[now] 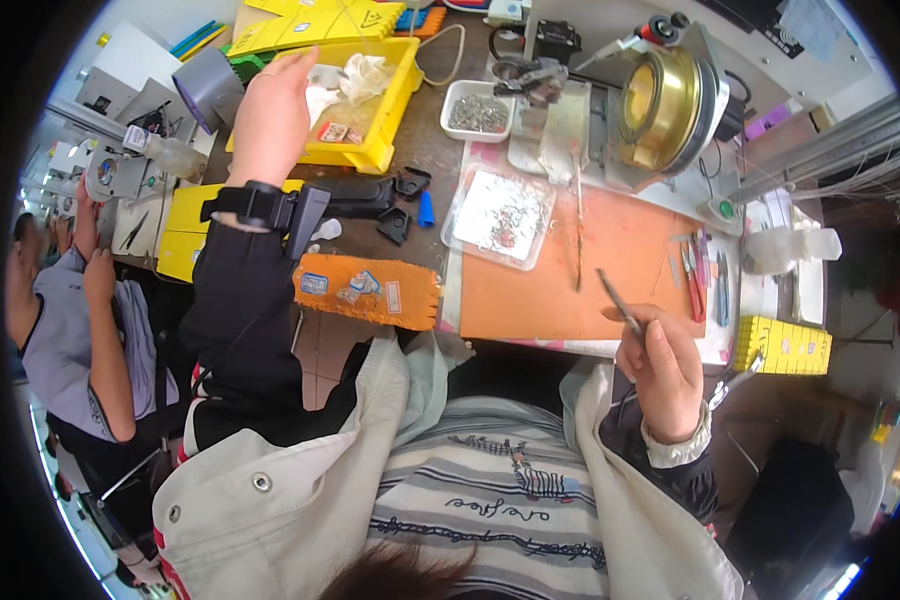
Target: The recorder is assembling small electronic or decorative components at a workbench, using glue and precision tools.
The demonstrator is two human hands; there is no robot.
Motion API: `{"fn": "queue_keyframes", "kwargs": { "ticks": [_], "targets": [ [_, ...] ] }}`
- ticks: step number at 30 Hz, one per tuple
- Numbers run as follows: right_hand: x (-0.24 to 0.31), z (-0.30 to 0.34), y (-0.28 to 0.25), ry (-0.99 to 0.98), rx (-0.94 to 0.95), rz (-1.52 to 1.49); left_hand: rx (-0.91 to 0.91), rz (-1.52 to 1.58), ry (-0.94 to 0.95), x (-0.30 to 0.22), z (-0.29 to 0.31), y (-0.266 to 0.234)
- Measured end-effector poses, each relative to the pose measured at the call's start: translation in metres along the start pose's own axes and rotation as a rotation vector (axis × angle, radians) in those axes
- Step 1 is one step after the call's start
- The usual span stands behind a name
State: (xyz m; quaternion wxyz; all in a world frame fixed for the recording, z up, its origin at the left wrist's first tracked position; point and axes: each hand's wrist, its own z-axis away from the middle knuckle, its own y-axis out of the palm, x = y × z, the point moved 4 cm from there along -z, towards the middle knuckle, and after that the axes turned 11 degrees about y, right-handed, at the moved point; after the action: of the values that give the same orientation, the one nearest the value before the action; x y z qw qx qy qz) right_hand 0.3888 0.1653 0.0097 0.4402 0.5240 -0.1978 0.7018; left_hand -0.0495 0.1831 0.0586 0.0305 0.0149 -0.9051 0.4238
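My left hand (270, 115) is raised over the left side of a yellow plastic bin (403, 95), its back toward me and its fingers stretched out, though partly hidden. I see nothing held in it. In the bin lie a crumpled white tissue (366, 78) and small printed packets (339, 133). My right hand (665, 372) is closed around slim dark metal tweezers (621, 302) near the front edge of an orange work mat (530, 305). The tips point up and left, apart from the mat. Beyond them sits a shallow clear tray (504, 215) of tiny metal pieces.
A white dish (478, 111) of small metal parts stands behind the tray. A machine with a brass-coloured wheel (660, 108) rises at the back right. Pliers (692, 285) lie on the mat's right side. An orange foam block (365, 290) lies at the front edge. A person (90, 330) sits at left.
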Motion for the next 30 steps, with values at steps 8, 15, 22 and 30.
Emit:
{"fn": "queue_keyframes", "kwargs": {
  "ticks": [8, 15, 22, 30],
  "targets": [
    [0.008, 0.002, 0.007, 0.035, 0.101, -0.127, -0.051, 0.052, 0.005, -0.003, 0.009, 0.006],
    [0.018, -0.001, 0.026, 0.037, 0.207, -0.006, -0.106, 0.526, -0.037, -0.086, 0.018, -0.029],
    [0.018, 0.008, 0.027, 0.012, 0.1, 0.109, 0.025, 0.814, -0.027, -0.142, 0.027, -0.051],
    [0.019, 0.011, 0.023, -0.039, 0.034, 0.191, 0.016, 1.08, 0.107, -0.188, 0.018, -0.058]
  ]
}}
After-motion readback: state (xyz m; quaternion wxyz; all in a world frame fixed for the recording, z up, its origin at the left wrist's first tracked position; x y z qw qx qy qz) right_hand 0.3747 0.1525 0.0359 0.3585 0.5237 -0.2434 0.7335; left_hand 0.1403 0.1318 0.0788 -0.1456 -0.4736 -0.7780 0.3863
